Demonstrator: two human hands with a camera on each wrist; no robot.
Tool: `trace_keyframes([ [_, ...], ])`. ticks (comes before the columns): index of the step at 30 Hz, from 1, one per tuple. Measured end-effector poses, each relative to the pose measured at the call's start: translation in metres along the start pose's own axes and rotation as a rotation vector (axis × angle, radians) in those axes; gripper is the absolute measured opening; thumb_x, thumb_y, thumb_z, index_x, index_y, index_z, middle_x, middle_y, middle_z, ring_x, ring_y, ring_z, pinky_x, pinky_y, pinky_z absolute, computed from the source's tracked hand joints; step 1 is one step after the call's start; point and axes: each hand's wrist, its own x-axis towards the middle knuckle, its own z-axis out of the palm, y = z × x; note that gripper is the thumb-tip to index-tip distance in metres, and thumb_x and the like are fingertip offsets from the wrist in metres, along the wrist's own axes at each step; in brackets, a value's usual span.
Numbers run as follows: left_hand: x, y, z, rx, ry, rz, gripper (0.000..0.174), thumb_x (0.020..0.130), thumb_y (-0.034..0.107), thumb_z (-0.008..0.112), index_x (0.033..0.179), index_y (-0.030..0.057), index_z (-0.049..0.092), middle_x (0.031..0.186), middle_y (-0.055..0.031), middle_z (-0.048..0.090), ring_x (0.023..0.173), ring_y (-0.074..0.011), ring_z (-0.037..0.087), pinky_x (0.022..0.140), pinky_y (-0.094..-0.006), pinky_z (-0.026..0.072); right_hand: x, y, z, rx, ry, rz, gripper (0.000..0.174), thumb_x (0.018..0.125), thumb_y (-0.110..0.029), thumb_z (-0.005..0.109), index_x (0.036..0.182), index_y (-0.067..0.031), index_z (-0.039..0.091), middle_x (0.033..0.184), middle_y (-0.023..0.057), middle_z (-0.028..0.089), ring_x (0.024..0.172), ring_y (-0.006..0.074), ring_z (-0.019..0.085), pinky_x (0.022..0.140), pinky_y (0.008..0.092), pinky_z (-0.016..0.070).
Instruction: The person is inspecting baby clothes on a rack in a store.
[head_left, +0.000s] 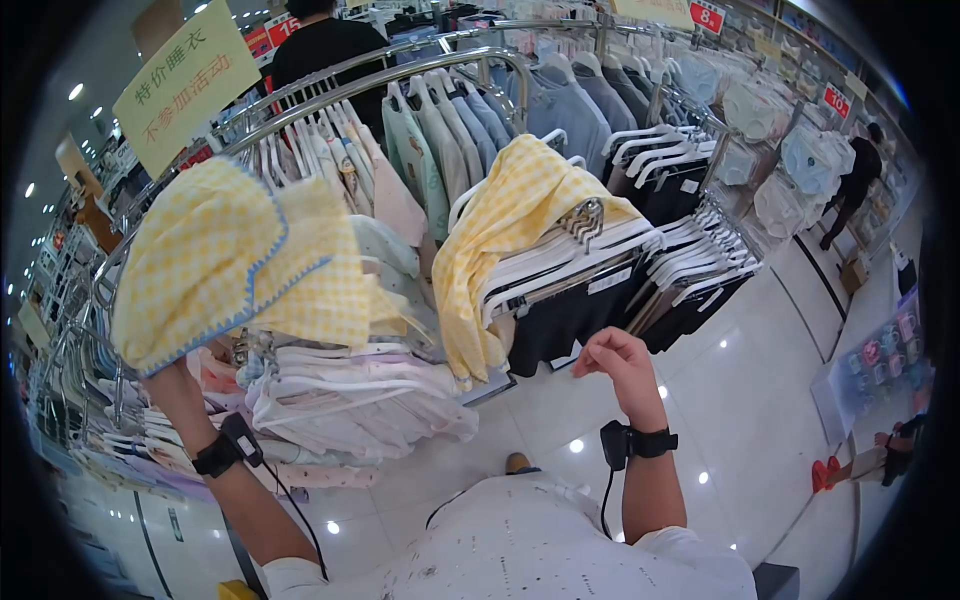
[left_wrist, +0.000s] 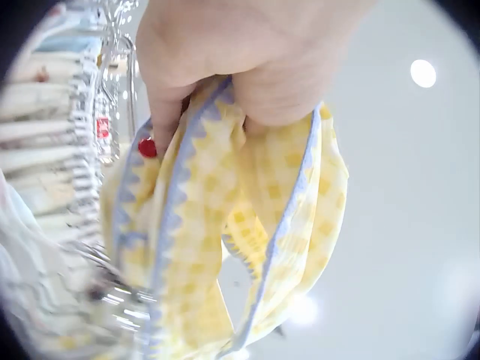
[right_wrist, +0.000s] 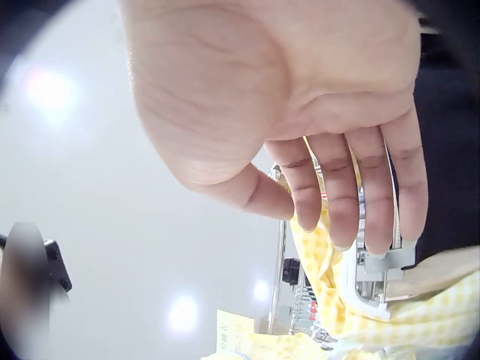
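Note:
My left hand [head_left: 173, 388] holds up a yellow-and-white checked garment [head_left: 195, 260] with blue scalloped trim. In the left wrist view, fingers and thumb pinch its bunched edge, and a red nail [left_wrist: 148, 147] shows against the cloth. Another piece of yellow checked clothing [head_left: 525, 185] lies draped over the white hangers [head_left: 570, 265] on the rack. My right hand [head_left: 622, 368] hovers in front of those hangers. Its palm and loosely bent fingers [right_wrist: 341, 195] show in the right wrist view, with nothing held.
Curved metal rails [head_left: 400, 68] carry many hung clothes, with pale pyjamas [head_left: 345, 400] below the held garment. Dark trousers [head_left: 690, 290] hang at right. A yellow sign [head_left: 185, 85] stands at upper left. Other people [head_left: 325, 45] are at the back and far right.

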Motion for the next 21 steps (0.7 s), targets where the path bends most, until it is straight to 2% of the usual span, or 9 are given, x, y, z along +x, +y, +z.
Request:
trace_keyframes([
  [1,-0.001,-0.015,-0.007,0.307,-0.082,0.028,0.051,0.1,0.022,0.064,0.143,0.0028,0.045,0.133,-0.0101,0.058,0.11,-0.0211,0.063,0.086,-0.0359,0.0562,0.009,-0.002,-0.004,-0.038,0.005,-0.01,0.009,0.098,-0.006,0.056,0.096,0.0001,0.063,0.084,0.0079,0.069,0.077,0.015,0.068,0.074,0.031,0.0572],
  [2,-0.015,-0.001,0.006,0.307,-0.085,0.03,0.051,0.1,0.022,0.064,0.143,0.0028,0.045,0.133,-0.0101,0.058,0.11,-0.0211,0.063,0.086,-0.0359,0.0562,0.018,-0.005,-0.007,-0.036,0.008,-0.011,0.009,0.098,-0.006,0.056,0.096,0.0001,0.063,0.084,0.0079,0.069,0.077,0.015,0.068,0.074,0.031,0.0572],
  [4,-0.056,0.042,0.043,0.358,-0.141,-0.376,0.055,0.098,0.025,0.068,0.143,0.0053,0.046,0.13,-0.0089,0.058,0.108,-0.019,0.061,0.082,-0.0336,0.0537,0.038,-0.013,-0.012,-0.086,0.066,-0.053,0.009,0.097,-0.003,0.057,0.104,0.0008,0.061,0.083,0.006,0.067,0.075,0.0116,0.066,0.068,0.0269,0.0557],
  [6,-0.068,0.033,0.035,0.334,-0.153,-0.404,0.056,0.097,0.029,0.068,0.143,0.0058,0.046,0.129,-0.0088,0.058,0.108,-0.0184,0.06,0.08,-0.0328,0.0531,0.062,-0.016,-0.019,-0.179,0.211,-0.134,0.023,0.094,-0.002,0.057,0.118,-0.0019,0.056,0.082,0.0032,0.062,0.072,0.0091,0.061,0.061,0.0235,0.052],
  [10,-0.082,0.022,0.023,0.432,-0.129,-0.433,0.057,0.1,0.041,0.063,0.143,0.0075,0.046,0.128,-0.0112,0.061,0.117,-0.0197,0.06,0.08,-0.0326,0.051,0.111,-0.036,-0.03,-0.562,0.453,-0.377,0.044,0.089,0.001,0.061,0.132,-0.0053,0.052,0.091,0.0042,0.061,0.074,0.0117,0.059,0.065,0.0273,0.0504],
  [11,-0.087,0.018,0.017,0.424,-0.139,-0.404,0.062,0.101,0.043,0.059,0.147,0.0055,0.04,0.134,-0.012,0.058,0.12,-0.0212,0.059,0.082,-0.0328,0.0506,0.117,-0.049,-0.026,-0.682,0.48,-0.397,0.05,0.086,0.002,0.062,0.134,-0.0055,0.053,0.099,0.0076,0.061,0.077,0.0141,0.059,0.069,0.0296,0.0506],
  [15,-0.114,0.035,0.02,0.501,-0.053,-0.385,0.063,0.104,0.043,0.054,0.155,0.0115,0.033,0.143,-0.0135,0.05,0.123,-0.0239,0.056,0.084,-0.0344,0.0506,0.162,-0.068,-0.043,-0.934,0.381,-0.661,0.059,0.08,0.005,0.063,0.137,-0.0075,0.054,0.116,0.015,0.058,0.105,0.0264,0.058,0.086,0.0345,0.0496],
  [18,-0.134,0.041,0.015,0.387,-0.064,-0.421,0.062,0.103,0.039,0.057,0.154,0.01,0.035,0.139,-0.011,0.051,0.115,-0.0196,0.057,0.084,-0.0307,0.05,0.187,-0.088,-0.042,-1.02,0.151,-0.648,0.066,0.078,0.006,0.064,0.141,-0.0102,0.053,0.13,0.0154,0.057,0.101,0.0267,0.057,0.087,0.0336,0.0485],
  [21,-0.155,0.039,0.009,0.426,-0.055,-0.413,0.057,0.104,0.032,0.056,0.152,0.0096,0.037,0.138,-0.011,0.051,0.113,-0.019,0.06,0.083,-0.0295,0.0498,0.213,-0.088,-0.053,-0.987,0.039,-0.48,0.069,0.081,0.0,0.071,0.145,-0.0151,0.051,0.13,0.0098,0.062,0.083,0.0186,0.054,0.079,0.0308,0.0496],
])
